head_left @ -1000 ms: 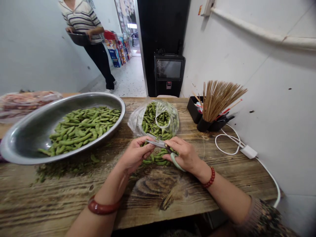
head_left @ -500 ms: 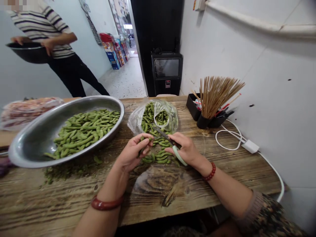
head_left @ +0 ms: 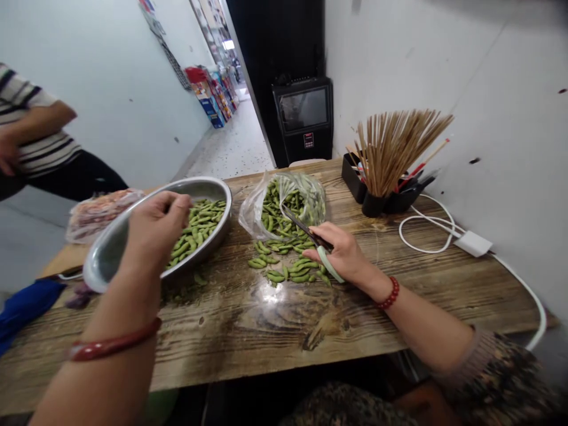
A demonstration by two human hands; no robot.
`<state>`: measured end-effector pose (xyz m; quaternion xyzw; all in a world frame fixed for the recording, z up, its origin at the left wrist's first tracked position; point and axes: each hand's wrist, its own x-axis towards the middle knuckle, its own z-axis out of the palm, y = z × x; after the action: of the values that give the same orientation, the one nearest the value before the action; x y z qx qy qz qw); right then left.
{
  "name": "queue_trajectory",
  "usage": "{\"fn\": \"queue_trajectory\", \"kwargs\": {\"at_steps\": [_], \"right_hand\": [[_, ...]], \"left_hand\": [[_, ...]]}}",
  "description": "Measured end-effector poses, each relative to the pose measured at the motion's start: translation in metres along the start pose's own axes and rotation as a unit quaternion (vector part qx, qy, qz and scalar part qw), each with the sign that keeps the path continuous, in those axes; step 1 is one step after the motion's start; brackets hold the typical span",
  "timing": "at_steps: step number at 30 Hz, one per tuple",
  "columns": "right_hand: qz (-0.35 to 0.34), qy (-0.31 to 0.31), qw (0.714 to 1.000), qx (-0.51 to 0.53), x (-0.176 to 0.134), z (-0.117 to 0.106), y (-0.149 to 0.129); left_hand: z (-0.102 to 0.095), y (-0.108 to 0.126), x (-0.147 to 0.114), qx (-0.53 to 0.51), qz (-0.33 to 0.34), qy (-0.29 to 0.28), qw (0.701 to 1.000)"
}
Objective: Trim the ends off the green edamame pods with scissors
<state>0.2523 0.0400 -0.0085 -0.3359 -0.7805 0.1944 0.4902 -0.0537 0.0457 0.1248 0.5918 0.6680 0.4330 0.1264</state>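
Over the metal bowl, my left hand is closed with the fingers curled in; whatever lies inside the curl is hidden. Green edamame pods fill the bowl's right part. My right hand grips scissors with a pale green handle, the dark blades pointing up and left toward a clear plastic bag of edamame. Loose pods lie on the table between the bag and my right hand.
Bamboo skewers stand in a black holder at the right back. A white cable with an adapter runs along the right wall. Behind the bowl sits a bag of pinkish food. A person in a striped shirt stands at left.
My left hand has moved left from in front of the bag to over the bowl. My right hand still holds the scissors. The view has shifted, and the person stands farther left in it.
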Motion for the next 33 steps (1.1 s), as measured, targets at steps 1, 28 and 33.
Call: {"fn": "queue_trajectory", "kwargs": {"at_steps": [1, 28, 33], "right_hand": [[0.004, 0.005, 1.000, 0.004, 0.001, -0.001, 0.000], [0.146, 0.142, 0.973, 0.111, 0.017, -0.012, 0.010], [0.138, 0.133, 0.976, 0.107, 0.016, -0.010, 0.008]], "left_hand": [[-0.008, -0.006, 0.010, 0.083, 0.023, 0.026, 0.996], [0.177, 0.006, -0.097, 0.183, 0.408, -0.341, 0.827], [0.131, -0.027, -0.086, 0.137, 0.355, -0.309, 0.871]]}}
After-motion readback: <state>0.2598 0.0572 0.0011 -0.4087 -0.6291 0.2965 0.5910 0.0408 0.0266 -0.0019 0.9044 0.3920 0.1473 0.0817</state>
